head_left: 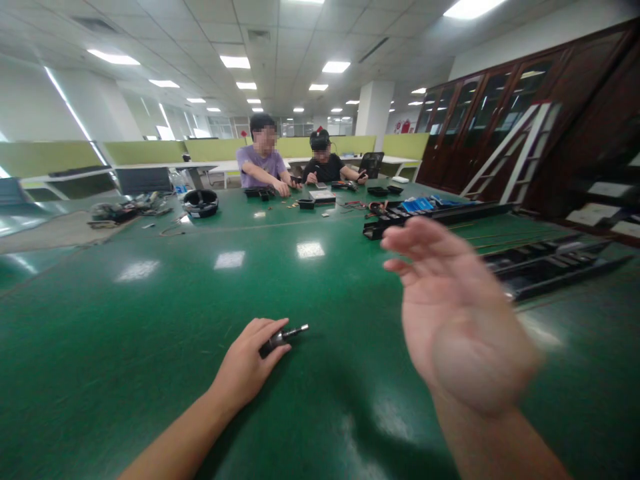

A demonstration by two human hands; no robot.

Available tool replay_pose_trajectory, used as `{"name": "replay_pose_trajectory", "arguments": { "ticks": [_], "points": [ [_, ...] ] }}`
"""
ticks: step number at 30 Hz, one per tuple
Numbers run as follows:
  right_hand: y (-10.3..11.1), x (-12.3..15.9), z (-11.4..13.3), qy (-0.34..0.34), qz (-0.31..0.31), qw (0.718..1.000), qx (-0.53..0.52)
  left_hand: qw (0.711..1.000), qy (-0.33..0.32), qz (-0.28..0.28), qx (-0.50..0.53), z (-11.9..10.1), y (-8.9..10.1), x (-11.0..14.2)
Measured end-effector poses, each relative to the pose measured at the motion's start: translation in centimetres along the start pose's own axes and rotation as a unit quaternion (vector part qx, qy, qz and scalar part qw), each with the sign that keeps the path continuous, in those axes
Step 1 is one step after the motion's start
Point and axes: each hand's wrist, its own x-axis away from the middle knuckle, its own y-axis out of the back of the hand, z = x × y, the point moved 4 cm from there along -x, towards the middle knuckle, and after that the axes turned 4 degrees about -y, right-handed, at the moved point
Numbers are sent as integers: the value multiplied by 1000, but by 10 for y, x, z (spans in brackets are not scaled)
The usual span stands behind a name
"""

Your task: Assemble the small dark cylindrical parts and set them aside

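Tool point(273, 343) gripped between thumb and fingers of the left hand point(249, 365), at or just above the table point(165, 327). Right hand point(440, 300), raised to the right of the tool, has its fingers loosely curled around nothing visible. Progress: the grasp appears made; the tool meets no other part, and how much work remains cannot be told. Counts: one tool; beyond it, two co-workers point(261, 163); beyond and left, one headgear point(201, 205); far right, one ladder point(537, 140).
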Motion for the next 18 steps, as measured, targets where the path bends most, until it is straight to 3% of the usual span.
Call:
{"name": "replay_pose_trajectory", "arguments": {
  "ticks": [3, 7, 9, 11, 18],
  "points": [
    [-23, 3, -60, -104, 86, 989, 64, 999, 17, -25, 16, 4, 2, 1],
    [-42, 31, -120, -81, 248, 939, 224, 999, 10, -40, 26, 4, 4, 1],
    [-46, 44, -134, -69, 312, 913, 253, 999, 1, -38, 31, 3, 4, 1],
    [-46, 51, -143, -87, 337, 901, 260, 999, -2, -35, 32, 0, 4, 0],
    [-46, 53, -151, -124, 344, 895, 256, 995, 54, -10, 84, -8, 3, -1]
  ]
}}
